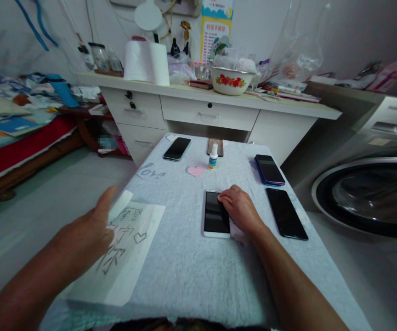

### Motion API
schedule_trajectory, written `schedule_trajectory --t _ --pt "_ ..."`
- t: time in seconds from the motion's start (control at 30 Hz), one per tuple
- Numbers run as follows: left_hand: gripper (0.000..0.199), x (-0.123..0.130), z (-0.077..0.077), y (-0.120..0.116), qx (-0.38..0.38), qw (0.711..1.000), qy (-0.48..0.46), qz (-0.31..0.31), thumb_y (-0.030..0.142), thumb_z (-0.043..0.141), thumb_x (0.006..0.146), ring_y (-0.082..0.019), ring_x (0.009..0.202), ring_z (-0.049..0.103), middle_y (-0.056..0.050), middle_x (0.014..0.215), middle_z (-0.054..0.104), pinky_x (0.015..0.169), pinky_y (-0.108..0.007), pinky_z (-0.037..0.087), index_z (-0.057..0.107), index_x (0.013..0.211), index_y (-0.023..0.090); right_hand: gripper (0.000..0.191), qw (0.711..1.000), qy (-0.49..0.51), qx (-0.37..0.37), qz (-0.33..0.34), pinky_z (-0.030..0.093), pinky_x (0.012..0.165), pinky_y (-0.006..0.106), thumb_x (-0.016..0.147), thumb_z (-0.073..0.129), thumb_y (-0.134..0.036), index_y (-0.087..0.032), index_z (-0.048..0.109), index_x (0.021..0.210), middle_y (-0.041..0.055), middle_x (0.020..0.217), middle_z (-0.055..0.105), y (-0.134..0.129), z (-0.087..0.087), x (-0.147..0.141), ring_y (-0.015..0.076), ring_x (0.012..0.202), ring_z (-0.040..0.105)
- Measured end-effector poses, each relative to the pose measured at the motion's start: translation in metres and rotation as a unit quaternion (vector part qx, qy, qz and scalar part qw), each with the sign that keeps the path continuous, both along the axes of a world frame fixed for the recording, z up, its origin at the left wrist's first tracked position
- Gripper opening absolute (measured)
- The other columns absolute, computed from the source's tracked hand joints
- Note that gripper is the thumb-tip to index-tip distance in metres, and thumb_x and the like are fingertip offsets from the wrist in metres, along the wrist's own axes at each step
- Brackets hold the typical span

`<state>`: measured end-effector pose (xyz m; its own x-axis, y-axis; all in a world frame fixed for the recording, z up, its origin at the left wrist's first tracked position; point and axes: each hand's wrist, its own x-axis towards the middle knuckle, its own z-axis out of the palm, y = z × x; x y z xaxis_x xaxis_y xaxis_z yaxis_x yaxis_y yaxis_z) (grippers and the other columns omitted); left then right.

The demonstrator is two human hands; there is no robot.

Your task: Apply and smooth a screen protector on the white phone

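On the cloth-covered table (181, 257), a white-framed phone (215, 216) lies face up. My right hand (238, 207) rests over its upper right edge, fingers bent together; what they pinch, if anything, is too small to name. My left hand (93, 227) is at the left, above a sheet of paper (139, 262) with drawn characters and a heart. A folded white piece (121, 202) is between its thumb and fingers. A small spray bottle (212, 157) stands behind the white phone. Black phones lie at the back left (178, 149) and right (286, 214), with stacked phones (270, 170) near the right edge.
A brown phone or case (221, 148) lies behind the bottle. Beyond the table is a white desk (191, 94) holding a floral bowl (232, 80) and a paper roll (146, 62). A washing machine (367, 161) stands at right, a bed (15, 138) at left.
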<state>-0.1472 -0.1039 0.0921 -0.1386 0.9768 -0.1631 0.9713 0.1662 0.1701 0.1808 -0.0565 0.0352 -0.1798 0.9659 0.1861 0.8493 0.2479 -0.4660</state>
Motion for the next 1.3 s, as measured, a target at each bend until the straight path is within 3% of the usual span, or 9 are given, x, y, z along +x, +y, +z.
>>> schedule_trajectory --t 0.17,0.27,0.47,1.03,1.13,1.3 --pt "0.070 0.010 0.017 0.007 -0.055 0.997 0.000 0.048 0.025 0.032 0.087 -0.023 0.054 0.063 -0.007 0.065 0.065 0.052 -0.029 0.045 0.004 0.150 0.012 0.017 1.000 0.001 -0.003 0.000 0.042 0.078 0.023 0.089 0.054 -0.016 -0.017 0.071 0.090 0.0054 0.088 0.061 0.001 -0.001 -0.001 0.0141 0.083 0.058" --pt "0.067 0.012 0.022 0.011 -0.045 0.997 -0.011 0.054 0.028 0.030 0.089 -0.022 0.056 0.064 -0.008 0.072 0.066 0.053 -0.029 0.045 0.005 0.150 0.016 0.017 1.000 -0.001 0.001 0.000 0.042 0.078 0.024 0.089 0.054 -0.018 -0.017 0.071 0.090 0.0055 0.088 0.061 0.002 -0.002 0.000 0.0145 0.083 0.058" --pt "0.065 0.008 0.019 0.011 -0.033 0.998 -0.041 0.045 0.031 0.031 0.090 -0.023 0.065 0.066 -0.014 0.100 0.067 0.058 -0.031 0.046 0.007 0.149 0.022 0.017 1.000 -0.001 -0.006 0.003 0.041 0.079 0.024 0.090 0.054 -0.017 -0.017 0.071 0.091 0.0055 0.090 0.061 0.001 -0.001 0.000 0.0138 0.084 0.058" --pt "0.061 0.011 0.016 0.011 -0.048 0.998 -0.021 0.041 0.034 0.027 0.092 -0.024 0.067 0.066 -0.013 0.091 0.067 0.065 -0.033 0.048 0.007 0.147 0.017 0.018 1.000 -0.001 -0.005 0.002 0.041 0.078 0.023 0.090 0.053 -0.018 -0.018 0.071 0.091 0.0053 0.089 0.061 0.002 -0.001 0.000 0.0139 0.083 0.058" --pt "0.062 0.009 0.016 0.011 -0.050 0.996 -0.041 0.054 0.034 0.029 0.091 -0.024 0.072 0.067 -0.015 0.104 0.066 0.070 -0.035 0.049 0.006 0.147 0.018 0.017 1.000 -0.005 -0.006 0.000 0.041 0.077 0.023 0.090 0.053 -0.018 -0.018 0.071 0.091 0.0052 0.089 0.061 0.002 -0.002 0.001 0.0138 0.083 0.058" --pt "0.063 0.003 0.014 0.012 -0.022 0.994 -0.087 0.058 0.034 0.031 0.090 -0.029 0.105 0.062 -0.017 0.138 0.047 0.089 -0.040 0.046 0.007 0.146 0.020 0.018 1.000 -0.009 0.005 0.005 0.041 0.078 0.023 0.090 0.052 -0.017 -0.018 0.071 0.089 0.0052 0.088 0.061 0.002 -0.003 0.001 0.0141 0.083 0.058"
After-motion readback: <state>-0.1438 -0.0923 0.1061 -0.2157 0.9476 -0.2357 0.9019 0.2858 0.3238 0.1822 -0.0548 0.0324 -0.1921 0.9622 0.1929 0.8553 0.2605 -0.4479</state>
